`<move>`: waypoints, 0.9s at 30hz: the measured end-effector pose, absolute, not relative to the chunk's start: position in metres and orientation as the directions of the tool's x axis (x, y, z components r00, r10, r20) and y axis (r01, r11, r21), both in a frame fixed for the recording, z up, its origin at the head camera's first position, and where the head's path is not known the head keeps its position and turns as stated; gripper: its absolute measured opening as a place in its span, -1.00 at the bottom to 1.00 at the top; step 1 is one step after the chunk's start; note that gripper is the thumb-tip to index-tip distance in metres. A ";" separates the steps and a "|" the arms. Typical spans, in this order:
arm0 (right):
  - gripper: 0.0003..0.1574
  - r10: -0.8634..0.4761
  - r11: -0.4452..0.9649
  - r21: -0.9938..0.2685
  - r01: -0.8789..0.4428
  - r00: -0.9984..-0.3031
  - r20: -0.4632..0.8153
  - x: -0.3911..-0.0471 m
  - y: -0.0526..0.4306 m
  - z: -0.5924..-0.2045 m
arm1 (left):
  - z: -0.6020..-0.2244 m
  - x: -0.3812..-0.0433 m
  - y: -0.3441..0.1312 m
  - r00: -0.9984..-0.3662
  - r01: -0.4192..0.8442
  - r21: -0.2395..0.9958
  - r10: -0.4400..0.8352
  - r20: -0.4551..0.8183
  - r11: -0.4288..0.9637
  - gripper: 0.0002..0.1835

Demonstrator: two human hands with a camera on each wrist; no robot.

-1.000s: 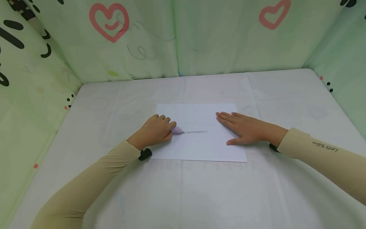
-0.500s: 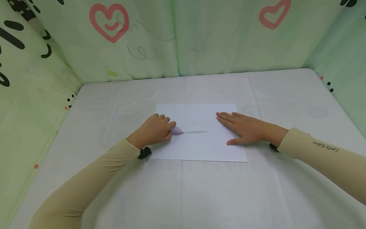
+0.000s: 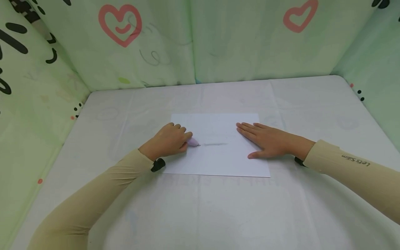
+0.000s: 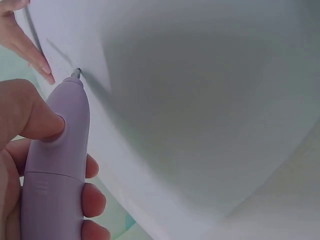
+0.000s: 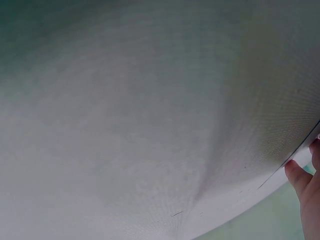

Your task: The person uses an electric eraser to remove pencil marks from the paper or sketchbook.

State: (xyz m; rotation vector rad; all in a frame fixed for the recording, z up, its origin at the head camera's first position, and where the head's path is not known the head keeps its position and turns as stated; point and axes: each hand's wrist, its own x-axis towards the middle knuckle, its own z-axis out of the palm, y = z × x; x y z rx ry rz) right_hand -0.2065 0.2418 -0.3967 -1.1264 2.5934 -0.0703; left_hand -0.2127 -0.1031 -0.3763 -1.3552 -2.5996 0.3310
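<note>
My left hand [image 3: 170, 140] grips a lilac electric eraser [image 4: 59, 145], thumb over its round button and fingers wrapped round the body. Its narrow tip points at the white sheet of paper [image 3: 215, 163], just left of a faint grey smudged line [image 3: 215, 144]. In the left wrist view the tip meets its own shadow on the paper. My right hand [image 3: 270, 140] lies flat across the sheet's right side, fingers straight and thumb spread. Only some fingertips [image 5: 295, 175] of it show at the right edge of the right wrist view.
Under the paper is a table with a wrinkled white cover [image 3: 200, 211]. Green printed curtains [image 3: 250, 48] with red hearts hang along the back and both sides. Small dark marks [image 5: 177, 214] show low in the right wrist view.
My left hand has shifted very slightly left, taking the eraser tip a little farther from the line. The right hand and the paper stay where they were.
</note>
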 end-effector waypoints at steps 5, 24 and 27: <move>0.17 -0.722 0.687 -0.166 -0.707 -0.641 -0.261 -0.207 0.242 -0.397 | -0.376 -0.214 -0.103 -0.562 0.783 -0.284 0.825 0.058 0.554 -0.92; 0.15 -0.733 0.677 -0.176 -0.715 -0.633 -0.250 -0.206 0.242 -0.395 | -0.376 -0.214 -0.098 -0.569 0.779 -0.287 0.821 0.049 0.557 -0.90; 0.15 -0.732 0.678 -0.173 -0.714 -0.633 -0.252 -0.207 0.242 -0.396 | -0.376 -0.214 -0.097 -0.571 0.778 -0.285 0.819 0.049 0.560 -0.90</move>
